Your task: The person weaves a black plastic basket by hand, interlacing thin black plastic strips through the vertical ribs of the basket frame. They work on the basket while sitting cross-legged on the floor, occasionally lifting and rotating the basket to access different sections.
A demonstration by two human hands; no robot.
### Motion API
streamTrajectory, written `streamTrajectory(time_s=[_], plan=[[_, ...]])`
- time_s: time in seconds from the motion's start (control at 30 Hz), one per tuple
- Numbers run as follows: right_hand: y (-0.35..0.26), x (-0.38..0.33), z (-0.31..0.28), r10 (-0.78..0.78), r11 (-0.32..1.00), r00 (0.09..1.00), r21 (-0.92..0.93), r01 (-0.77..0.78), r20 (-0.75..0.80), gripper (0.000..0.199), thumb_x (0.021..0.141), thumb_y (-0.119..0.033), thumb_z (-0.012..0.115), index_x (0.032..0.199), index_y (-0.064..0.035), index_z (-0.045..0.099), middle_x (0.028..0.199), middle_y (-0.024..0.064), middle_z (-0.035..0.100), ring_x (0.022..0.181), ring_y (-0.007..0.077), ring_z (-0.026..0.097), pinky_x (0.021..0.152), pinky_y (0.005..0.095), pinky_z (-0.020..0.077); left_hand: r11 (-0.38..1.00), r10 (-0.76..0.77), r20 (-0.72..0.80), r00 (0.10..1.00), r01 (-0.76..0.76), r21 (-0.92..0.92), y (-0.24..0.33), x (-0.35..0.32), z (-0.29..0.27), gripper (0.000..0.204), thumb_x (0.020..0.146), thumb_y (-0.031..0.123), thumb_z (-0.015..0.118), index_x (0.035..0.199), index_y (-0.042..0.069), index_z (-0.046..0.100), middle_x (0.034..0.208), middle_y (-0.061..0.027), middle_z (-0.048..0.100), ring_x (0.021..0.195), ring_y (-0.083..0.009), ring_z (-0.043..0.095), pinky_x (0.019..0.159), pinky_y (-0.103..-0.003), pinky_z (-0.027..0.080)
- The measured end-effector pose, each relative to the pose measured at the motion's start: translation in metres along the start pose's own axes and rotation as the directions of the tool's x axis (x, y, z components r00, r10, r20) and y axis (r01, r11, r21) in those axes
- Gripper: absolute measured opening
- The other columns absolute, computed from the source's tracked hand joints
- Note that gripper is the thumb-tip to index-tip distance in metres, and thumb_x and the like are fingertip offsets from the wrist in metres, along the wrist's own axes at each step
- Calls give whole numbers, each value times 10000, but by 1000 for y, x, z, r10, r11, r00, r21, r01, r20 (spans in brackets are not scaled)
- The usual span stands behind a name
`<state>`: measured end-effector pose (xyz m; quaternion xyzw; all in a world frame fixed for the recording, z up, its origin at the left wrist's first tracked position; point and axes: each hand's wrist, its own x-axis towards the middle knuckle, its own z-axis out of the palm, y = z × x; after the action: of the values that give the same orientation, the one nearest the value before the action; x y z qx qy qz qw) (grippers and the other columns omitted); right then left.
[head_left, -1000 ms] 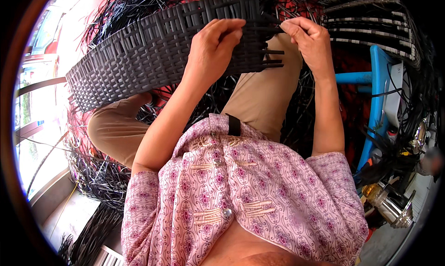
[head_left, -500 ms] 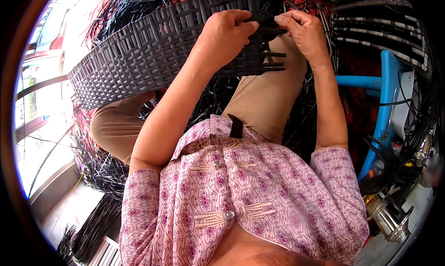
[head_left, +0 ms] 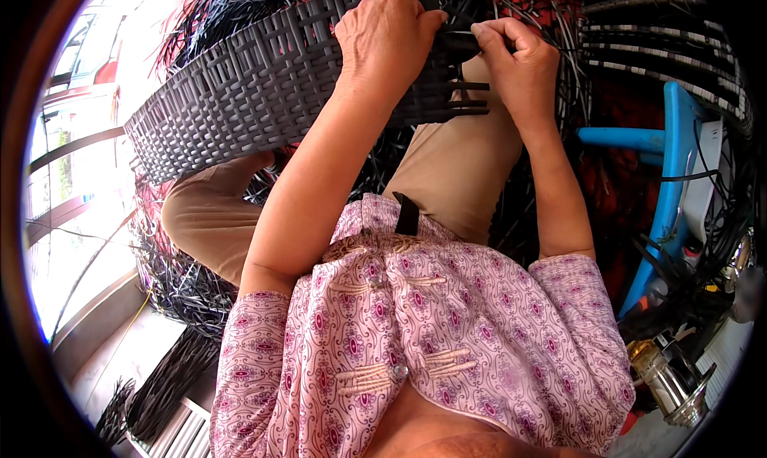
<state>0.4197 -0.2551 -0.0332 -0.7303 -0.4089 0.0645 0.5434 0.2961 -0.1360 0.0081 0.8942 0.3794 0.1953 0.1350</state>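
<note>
A curved woven panel (head_left: 240,99) of dark grey flat strips stretches across my lap, with loose strip ends (head_left: 470,100) sticking out at its right end. My left hand (head_left: 385,47) lies over the panel's upper right part, thumb stretched toward the right and fingers curled down behind its edge; what those fingers hold is hidden. To its right, my right hand (head_left: 518,67) pinches the end of a thin dark weaving strip (head_left: 457,31) between thumb and forefinger. The strip runs leftward toward my left thumb.
A blue plastic frame (head_left: 665,178) stands at the right, with a metal lamp-like object (head_left: 675,382) below it. Heaps of loose black strips (head_left: 180,282) lie around my legs. Striped woven pieces (head_left: 655,51) are at the far right, a bundle of dark strips (head_left: 172,386) at the lower left.
My left hand has moved up and turned, its back now facing me more. The panel has shifted slightly upward at its right end. My right hand stays nearly in place, still pinching.
</note>
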Motion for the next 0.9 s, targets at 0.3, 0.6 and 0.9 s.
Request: streamTrajectory(time_s=[0.3,0.6,0.9], plan=[[-2,5,-4,-70,996,998,63,70,-3,175,877,-217,710,881,-44,731,685,59,693,589,107,624,566,274,473,997,-76,10,997,76,13,3,0,2,395,795,450,713,807,56,732,724,-150,693,785,-348,683,736,-433,514],[4,13,-6,38,990,991,132,-55,125,235,878,-275,717,915,-43,736,694,54,695,587,92,601,576,272,472,991,-125,53,991,127,-48,6,-1,2,439,750,479,745,799,44,716,723,-152,691,796,-338,683,756,-425,514],[22,25,-10,113,986,941,82,-146,317,262,859,-298,730,922,-44,742,616,37,609,545,77,504,552,279,432,965,-185,74,980,196,-177,5,2,3,340,769,357,748,791,19,715,584,-98,630,551,-214,624,599,-345,506]])
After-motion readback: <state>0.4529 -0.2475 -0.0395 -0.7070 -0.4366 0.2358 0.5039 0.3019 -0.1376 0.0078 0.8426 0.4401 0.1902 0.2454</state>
